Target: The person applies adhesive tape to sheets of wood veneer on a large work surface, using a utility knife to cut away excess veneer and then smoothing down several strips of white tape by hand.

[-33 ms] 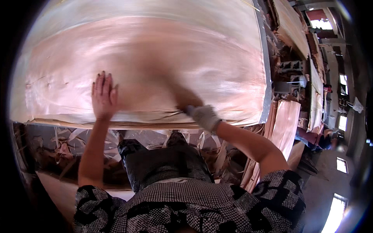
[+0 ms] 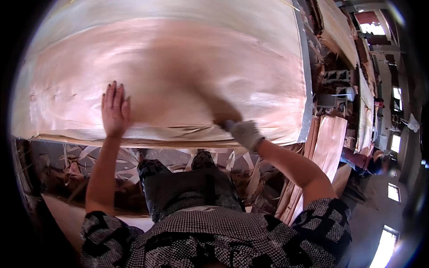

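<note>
A wide, thin sheet of pinkish wood veneer point(image 2: 80, 62) lies before me, on paler sheets. My left hand point(image 2: 115, 111) is bare and rests flat on its near left part, fingers stretched out, holding nothing. Nearer the right, my right hand point(image 2: 247, 134) wears a pale grey glove and is closed close to the veneer's near edge. A small dark-ended object point(image 2: 229, 125) shows at its fingertips; its kind cannot be made out. A dark shadow falls across the sheet beyond this hand. The near edge of the stack point(image 2: 178, 144) looks uneven, with a split or fold.
Torn veneer strips point(image 2: 254, 178) litter the floor around my legs. Long veneer pieces point(image 2: 328, 143) lean at the right of the stack. Farther right are grey hollow blocks point(image 2: 337, 77) and more wood sheets point(image 2: 337, 31). A grey strip point(image 2: 306, 89) borders the stack's right side.
My right hand has shifted a little to the right along the near edge. My left hand has moved slightly left and stays flat on the veneer.
</note>
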A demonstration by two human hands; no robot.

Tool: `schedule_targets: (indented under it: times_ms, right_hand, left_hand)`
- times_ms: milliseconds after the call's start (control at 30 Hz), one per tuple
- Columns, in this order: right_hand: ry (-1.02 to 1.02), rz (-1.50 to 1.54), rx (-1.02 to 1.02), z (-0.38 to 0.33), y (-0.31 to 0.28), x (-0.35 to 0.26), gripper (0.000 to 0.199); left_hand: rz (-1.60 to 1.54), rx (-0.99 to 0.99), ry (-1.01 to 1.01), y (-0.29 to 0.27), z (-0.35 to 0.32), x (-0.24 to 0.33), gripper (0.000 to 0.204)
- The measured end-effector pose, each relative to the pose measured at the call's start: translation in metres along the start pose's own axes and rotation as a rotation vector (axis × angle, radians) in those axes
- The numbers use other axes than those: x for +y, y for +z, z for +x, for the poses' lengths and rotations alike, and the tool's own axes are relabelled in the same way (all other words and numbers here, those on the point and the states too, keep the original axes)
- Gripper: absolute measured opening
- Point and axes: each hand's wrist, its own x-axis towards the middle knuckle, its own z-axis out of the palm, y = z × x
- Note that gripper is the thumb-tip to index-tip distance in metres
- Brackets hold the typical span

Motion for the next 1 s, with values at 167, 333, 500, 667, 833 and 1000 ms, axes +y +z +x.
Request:
schedule_targets:
  times_ms: [167,333,500,667,833,1000]
  right_hand:
    - [-0.012,-0.17,0.005,-0.089,0.0,0.138,0.011]
    - [0.28,-0.057,0.18,-0.283,0.081,0.317,0.01]
    - [0.829,-0.211,-0.313,-0.336,0.073,0.32,0.024]
    - [0.671,0.071,0.259,-0.134,-0.001,0.187,0.02]
    - [-0.142,0.303,0.703,0.102,-0.111,-0.017,0.015]
    - [-0.196,0.206,0.474,0.209,-0.119,-0.121,0.016]
  left_hand:
    - [0.061,-0.031,0.019,0.003,0.002,0.002,0.042]
    - [0.117,-0.035,-0.004,0.012,0.014,0.007,0.042]
    - [0.239,-0.071,-0.087,0.006,0.001,-0.01,0.049]
    - [0.126,-0.073,-0.12,0.003,0.003,-0.014,0.047]
    - [0.049,-0.063,-0.124,0.005,0.003,-0.023,0.05]
    - [0.078,-0.11,0.018,-0.039,0.044,-0.135,0.038]
